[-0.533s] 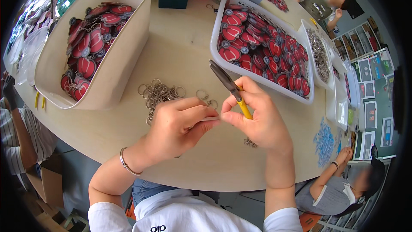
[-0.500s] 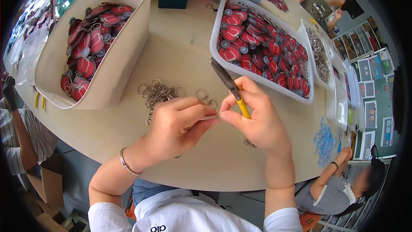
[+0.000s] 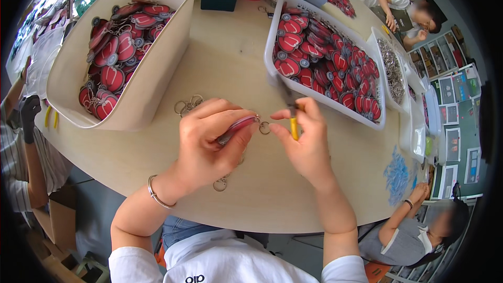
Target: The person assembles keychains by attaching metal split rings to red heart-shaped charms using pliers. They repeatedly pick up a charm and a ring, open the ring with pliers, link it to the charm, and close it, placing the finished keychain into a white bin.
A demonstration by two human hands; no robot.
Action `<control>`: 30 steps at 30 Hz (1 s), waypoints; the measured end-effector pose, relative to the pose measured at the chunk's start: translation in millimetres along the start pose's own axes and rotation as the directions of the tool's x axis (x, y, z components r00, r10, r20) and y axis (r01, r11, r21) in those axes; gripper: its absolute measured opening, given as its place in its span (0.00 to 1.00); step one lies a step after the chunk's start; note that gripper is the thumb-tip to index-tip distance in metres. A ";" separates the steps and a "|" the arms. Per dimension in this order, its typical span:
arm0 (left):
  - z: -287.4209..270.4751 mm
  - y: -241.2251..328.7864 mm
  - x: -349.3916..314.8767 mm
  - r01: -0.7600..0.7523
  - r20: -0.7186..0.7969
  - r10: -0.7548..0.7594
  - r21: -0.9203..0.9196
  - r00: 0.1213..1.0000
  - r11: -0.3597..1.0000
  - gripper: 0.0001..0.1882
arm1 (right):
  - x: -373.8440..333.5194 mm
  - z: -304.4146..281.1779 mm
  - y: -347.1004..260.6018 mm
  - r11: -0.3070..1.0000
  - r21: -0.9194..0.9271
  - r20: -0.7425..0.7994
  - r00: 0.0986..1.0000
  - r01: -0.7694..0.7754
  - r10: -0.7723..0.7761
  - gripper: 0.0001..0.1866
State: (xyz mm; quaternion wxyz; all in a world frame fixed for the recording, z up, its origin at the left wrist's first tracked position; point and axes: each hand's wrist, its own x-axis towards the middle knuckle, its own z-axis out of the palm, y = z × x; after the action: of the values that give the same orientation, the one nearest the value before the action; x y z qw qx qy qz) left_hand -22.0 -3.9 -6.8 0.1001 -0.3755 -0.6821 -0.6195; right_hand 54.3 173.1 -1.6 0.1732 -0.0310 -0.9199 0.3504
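Note:
My left hand is closed around a red flat pendant with a dark edge, fingers on one side and thumb on the other. Small metal links show at the pendant's tip, close to a metal split ring; whether they are joined cannot be told. My right hand grips pliers with yellow handles, their dark jaws blurred and pointing away from me. Its thumb and forefinger are apart, beside the ring. More split rings lie beyond my left hand, partly hidden by it, and a few rings lie nearer me.
A tall cream bin of red pendants stands at left, a white basket full of them at right. Beside that is a tray of metal parts. Blue pieces lie at the right edge. Several co-workers sit around the table.
The pendant in my left hand has turned, so its red side shows. My right hand has drawn slightly away from the left, with the pliers. At left, a co-worker's gloved hand has moved nearer the table.

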 end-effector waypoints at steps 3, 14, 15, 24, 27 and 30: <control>-2.8 2.9 1.1 -0.028 0.040 0.026 0.025 0.999 0.999 0.10 | -6.4 17.0 27.8 0.949 -0.313 0.096 0.994 -0.028 0.061 0.15; -1.0 3.0 2.0 -0.169 0.072 0.165 0.058 0.984 0.984 0.13 | -4.1 11.9 31.2 0.954 -0.089 0.182 0.937 -0.285 0.297 0.13; -0.5 3.2 2.6 -0.195 0.073 0.190 0.065 0.979 0.979 0.13 | -5.2 8.4 30.3 0.968 -0.064 0.159 0.955 -0.243 0.251 0.12; 0.7 4.8 -3.5 -0.327 0.088 0.316 0.170 0.945 0.930 0.15 | 1.7 -55.3 -35.1 0.957 0.275 0.094 0.993 -0.090 0.066 0.11; 2.7 4.8 -3.7 -0.297 0.113 0.283 0.122 0.952 0.947 0.15 | 5.1 -66.9 -49.0 0.963 0.268 0.086 0.996 0.000 -0.024 0.11; 5.8 3.4 -5.1 -0.270 0.126 0.263 0.043 0.957 0.962 0.14 | 8.3 -68.1 -58.3 0.964 0.264 0.090 0.994 0.038 -0.064 0.11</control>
State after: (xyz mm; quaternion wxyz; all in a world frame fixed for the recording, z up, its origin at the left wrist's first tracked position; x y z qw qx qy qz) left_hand -14.4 -0.7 -8.4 0.1531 -0.4969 -0.6484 -0.5561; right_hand 73.5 173.9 86.3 0.1394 0.0333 -0.8734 0.4654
